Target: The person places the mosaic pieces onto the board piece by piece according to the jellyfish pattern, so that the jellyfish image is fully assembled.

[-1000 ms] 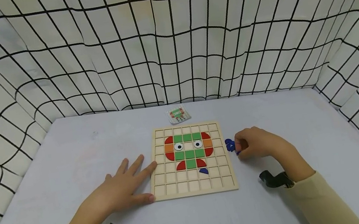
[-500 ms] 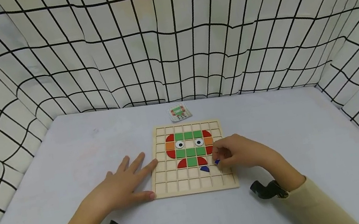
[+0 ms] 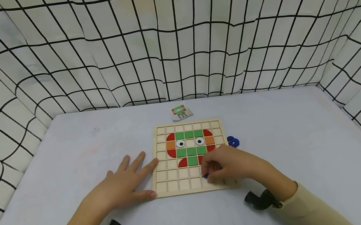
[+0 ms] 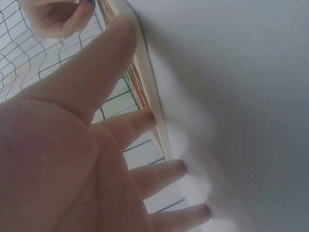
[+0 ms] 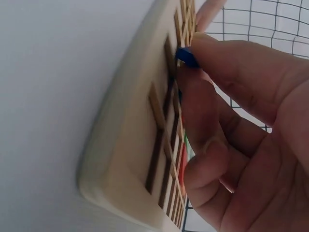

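A wooden grid board (image 3: pixel 170 175) lies on the table, bearing a figure of green tiles (image 3: pixel 191 151), red rounded tiles (image 3: pixel 182 162), orange tiles and two eye tiles (image 3: pixel 199 141). My left hand (image 3: pixel 121 186) lies with fingers spread, its thumb and index fingertip touching the board's left edge. Over the lower right cells, my right hand (image 3: pixel 231 162) pinches a small blue tile (image 5: pixel 187 57) between thumb and finger. In the right wrist view the tile is just at the grid's ridges. Part of the board, including the cell below the right red tile, is hidden behind that hand.
Several blue tiles (image 3: pixel 233 142) lie clustered beside the board's right edge. A small picture card (image 3: pixel 180 111) with a similar figure lies behind the board. White walls with black netting (image 3: pixel 169 43) stand behind and beside the white table (image 3: pixel 99 137).
My right hand has moved left from the blue cluster to the lower right of the board, carrying a blue tile. It now covers the blue tile seen on the board earlier. My left hand stays put.
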A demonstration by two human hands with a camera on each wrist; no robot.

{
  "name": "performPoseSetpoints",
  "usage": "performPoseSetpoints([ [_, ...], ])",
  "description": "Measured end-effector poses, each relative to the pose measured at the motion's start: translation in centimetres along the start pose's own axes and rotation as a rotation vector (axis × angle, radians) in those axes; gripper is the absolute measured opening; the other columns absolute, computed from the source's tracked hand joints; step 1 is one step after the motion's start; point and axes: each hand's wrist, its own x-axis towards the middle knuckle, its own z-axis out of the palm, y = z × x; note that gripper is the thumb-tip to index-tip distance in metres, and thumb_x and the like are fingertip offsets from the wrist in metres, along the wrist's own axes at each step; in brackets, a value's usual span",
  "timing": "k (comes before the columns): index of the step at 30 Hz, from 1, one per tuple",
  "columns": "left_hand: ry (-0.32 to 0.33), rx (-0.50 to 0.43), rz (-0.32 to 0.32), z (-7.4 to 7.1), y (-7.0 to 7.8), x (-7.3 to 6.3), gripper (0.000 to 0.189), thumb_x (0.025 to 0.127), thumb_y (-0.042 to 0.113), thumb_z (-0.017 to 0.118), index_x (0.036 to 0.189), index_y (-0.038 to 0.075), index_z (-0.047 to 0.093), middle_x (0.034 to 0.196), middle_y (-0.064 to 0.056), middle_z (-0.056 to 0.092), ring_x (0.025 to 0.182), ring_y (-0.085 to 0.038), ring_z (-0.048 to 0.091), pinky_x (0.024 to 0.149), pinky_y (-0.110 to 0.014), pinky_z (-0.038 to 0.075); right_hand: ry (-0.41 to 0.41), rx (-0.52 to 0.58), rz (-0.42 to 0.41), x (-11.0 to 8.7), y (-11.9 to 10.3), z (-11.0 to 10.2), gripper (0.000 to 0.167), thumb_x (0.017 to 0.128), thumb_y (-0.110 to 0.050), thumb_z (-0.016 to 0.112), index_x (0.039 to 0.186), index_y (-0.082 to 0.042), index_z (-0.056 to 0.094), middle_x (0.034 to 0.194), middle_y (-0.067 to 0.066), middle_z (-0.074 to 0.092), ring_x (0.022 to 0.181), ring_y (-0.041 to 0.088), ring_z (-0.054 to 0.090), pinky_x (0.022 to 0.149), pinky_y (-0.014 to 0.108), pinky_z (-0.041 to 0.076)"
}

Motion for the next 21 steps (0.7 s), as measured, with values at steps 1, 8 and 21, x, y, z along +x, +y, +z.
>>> performPoseSetpoints([
  [1,0.000,-0.002,-0.001,0.00,0.00,-0.02,0.090,0.082,0.068,0.066,0.157,0.031,0.033,0.164,-0.017,0.023,0.144,-0.058,0.019,0.091,-0.085,0.028,0.002,-0.011,-0.001,0.01,-0.08,0.08,0.010,0.088,-0.018,0.077,0.089,-0.024,0.070,0.073,-0.013,0.062,0.071,0.007,0.057,0.063,0.025,0.049],
  [8,0.003,0.006,0.000,0.06,-0.16,-0.04,0.090,0.082,0.068,0.065,0.157,0.031,0.032,0.164,-0.017,0.023,0.144,-0.058,0.018,0.091,-0.085,0.028,0.043,-0.119,0.020,0.05,-0.51,0.49,0.008,0.088,-0.022,0.077,0.087,-0.025,0.069,0.068,-0.013,0.059,0.066,0.005,0.054,0.060,0.024,0.047],
  [21,-0.006,-0.010,-0.004,-0.10,-0.06,-0.15,0.089,0.083,0.068,0.064,0.158,0.032,0.030,0.165,-0.016,0.021,0.144,-0.058,0.018,0.093,-0.084,0.027,0.055,-0.190,0.001,0.19,-0.64,0.89,0.013,0.088,-0.024,0.076,0.082,-0.026,0.065,0.070,-0.014,0.057,0.066,0.005,0.054,0.061,0.023,0.047],
])
